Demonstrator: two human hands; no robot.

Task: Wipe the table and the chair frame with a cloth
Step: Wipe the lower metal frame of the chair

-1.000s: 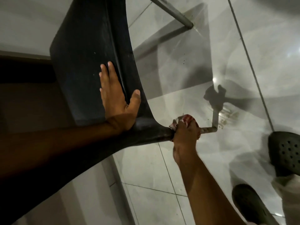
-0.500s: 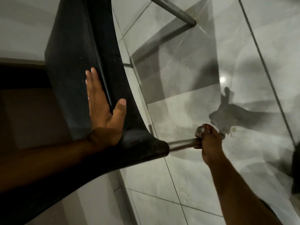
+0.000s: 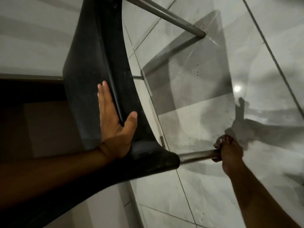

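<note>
Both hands are used: the left hand [image 3: 113, 129] is pressed flat, fingers spread, on the black seat [image 3: 92, 66]; the right hand [image 3: 230, 153] is clamped with a cloth [image 3: 219, 142] around the near chair leg [image 3: 197, 155].

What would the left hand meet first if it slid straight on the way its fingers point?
Probably nothing new: the left hand lies flat on the dark chair seat, fingers pointing up along it, so it would keep running over that surface toward its far edge.

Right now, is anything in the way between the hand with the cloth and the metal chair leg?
Nothing visible. The right hand already grips the bare steel chair leg through the bunched cloth; the left hand lies flat on the black seat.
</note>
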